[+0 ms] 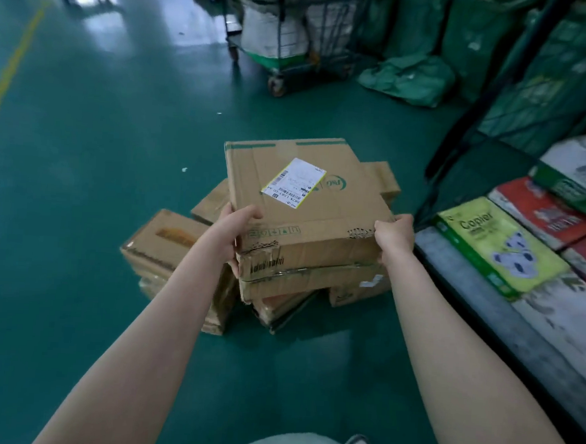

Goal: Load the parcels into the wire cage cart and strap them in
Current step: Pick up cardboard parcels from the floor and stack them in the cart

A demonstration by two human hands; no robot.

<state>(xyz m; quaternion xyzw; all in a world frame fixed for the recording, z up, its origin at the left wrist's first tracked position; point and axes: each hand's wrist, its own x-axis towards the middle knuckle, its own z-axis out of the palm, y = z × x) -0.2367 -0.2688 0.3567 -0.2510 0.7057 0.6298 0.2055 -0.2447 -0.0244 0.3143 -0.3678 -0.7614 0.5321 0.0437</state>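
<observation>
— Where is the parcel?
— A flat cardboard box (306, 202) with a white label (294, 182) tops a pile of boxes (166, 248) on the green floor (84, 140), directly in front of the person.
— And the hands?
— Both grip it. The left hand (237, 232) clasps the near left corner, thumb on top; the right hand (391, 240) clasps the near right corner. Whether the box is lifted off the pile cannot be told.
— The cart?
— The wire cage cart (469, 294) stands just right of the pile, a yellow-green copier-paper pack (499, 244) and red packs (542, 213) lying on its deck.
</observation>
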